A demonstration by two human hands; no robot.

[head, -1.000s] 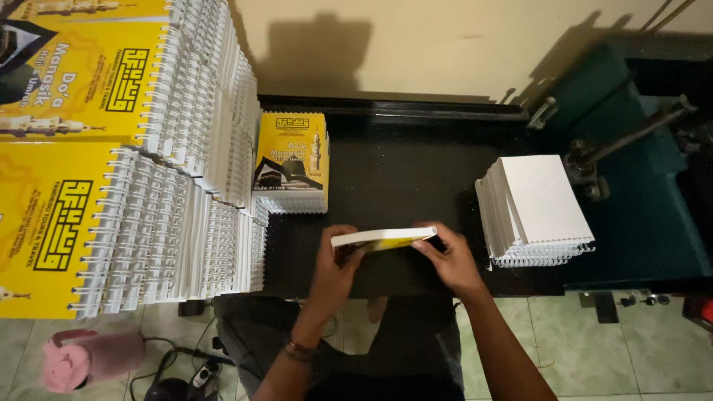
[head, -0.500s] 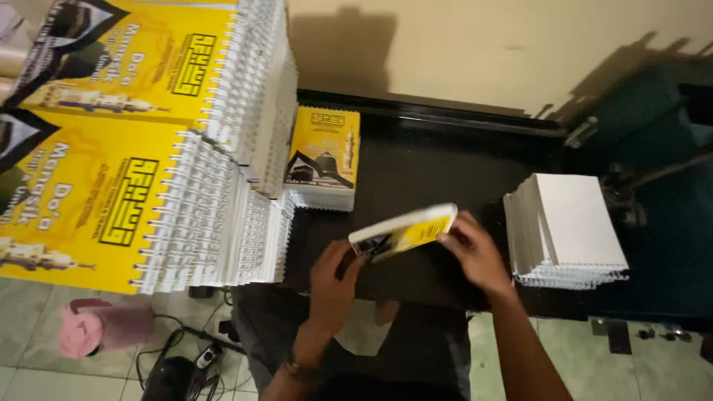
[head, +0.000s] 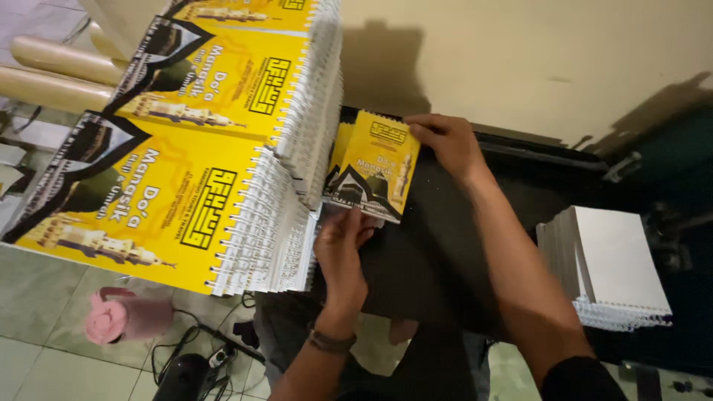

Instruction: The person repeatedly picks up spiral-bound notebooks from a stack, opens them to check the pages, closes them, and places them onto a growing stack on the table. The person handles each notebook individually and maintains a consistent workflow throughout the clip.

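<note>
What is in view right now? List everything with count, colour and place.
booklet: one, yellow, spiral-bound, on the small pile at the table's left
tall stacks of booklets: two, yellow covers, far left
white stack: one, white, right side of table
table: one, black, centre
bottle: one, pink, on the floor lower left
cables: black, on the floor
wall: cream, behind
left hand: at booklet's near edge
right hand: on booklet's far corner

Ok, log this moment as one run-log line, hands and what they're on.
left hand: on near edge of yellow booklet | right hand: on its far corner | booklet: atop small pile on black table | white stack: right, untouched
</note>
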